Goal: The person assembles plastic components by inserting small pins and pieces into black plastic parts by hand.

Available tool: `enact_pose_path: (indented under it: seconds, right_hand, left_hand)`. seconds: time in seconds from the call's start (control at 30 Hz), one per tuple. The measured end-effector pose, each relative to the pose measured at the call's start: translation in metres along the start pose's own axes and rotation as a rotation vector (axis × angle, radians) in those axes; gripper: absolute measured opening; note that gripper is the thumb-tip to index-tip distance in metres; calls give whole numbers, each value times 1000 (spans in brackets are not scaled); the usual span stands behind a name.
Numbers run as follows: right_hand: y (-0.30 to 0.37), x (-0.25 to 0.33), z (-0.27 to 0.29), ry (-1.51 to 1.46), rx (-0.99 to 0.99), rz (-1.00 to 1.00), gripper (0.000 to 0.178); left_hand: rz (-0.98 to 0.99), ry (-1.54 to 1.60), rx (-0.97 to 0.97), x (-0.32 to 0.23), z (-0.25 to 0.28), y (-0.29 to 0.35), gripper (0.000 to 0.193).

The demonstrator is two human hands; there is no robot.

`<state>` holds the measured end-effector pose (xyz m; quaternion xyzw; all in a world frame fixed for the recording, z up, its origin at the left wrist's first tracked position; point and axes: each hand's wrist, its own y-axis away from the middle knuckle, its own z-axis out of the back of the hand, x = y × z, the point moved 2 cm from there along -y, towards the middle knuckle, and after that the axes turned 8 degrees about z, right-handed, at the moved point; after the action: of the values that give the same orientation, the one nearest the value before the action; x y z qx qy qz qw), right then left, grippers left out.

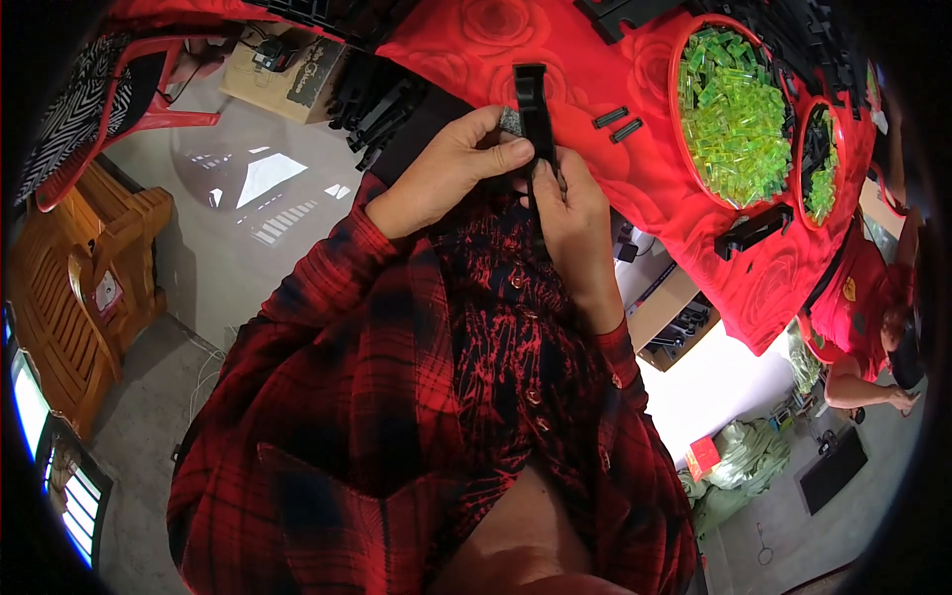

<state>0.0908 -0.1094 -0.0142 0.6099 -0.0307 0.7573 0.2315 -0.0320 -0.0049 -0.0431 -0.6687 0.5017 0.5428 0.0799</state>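
Observation:
Both my hands are on a long, narrow black plastic part (533,107), held upright over my lap at the table's edge. My left hand (446,169) pinches it from the left, thumb laid across its front. My right hand (577,213) grips its lower end, thumb up along it and fingers curled behind. A small grey speckled patch (510,121) shows beside the part under my left fingers; I cannot tell what it is. Two short black pieces (619,122) lie on the red cloth to the right of the part.
A red basin (678,109) of small yellow-green clear pieces stands on the red-clothed table (595,174), beside a smaller basin (831,213). A black bar (754,232) lies near them. Black parts (382,109) are piled at left, near a cardboard box (268,84). Another person (858,307) is at right.

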Motion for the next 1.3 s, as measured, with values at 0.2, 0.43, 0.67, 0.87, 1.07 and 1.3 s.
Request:
enact_pose_path:
  seconds: [0.2, 0.43, 0.67, 0.87, 1.07, 1.3]
  right_hand:
    - [4, -1, -4, -156, 20, -48, 21]
    - [5, 8, -6, -203, -13, -97, 22]
    - [4, 5, -12, -183, -66, -17, 24]
    - [6, -3, -14, 167, -174, 258, 42]
    - [7, 0, -20, 161, -154, 332, 49]
    - [-1, -2, -16, 100, -109, 267, 56]
  left_hand:
    - [75, 156, 76, -2, -7, 6, 28]
    - [21, 121, 71, -7, -12, 12, 23]
    - [4, 103, -70, -12, -19, 16, 16]
    - [-139, -322, -302, -7, -30, 7, 21]
    - [-158, -589, -390, -14, -31, 7, 24]
    - [-165, -452, -311, -9, -29, -4, 22]
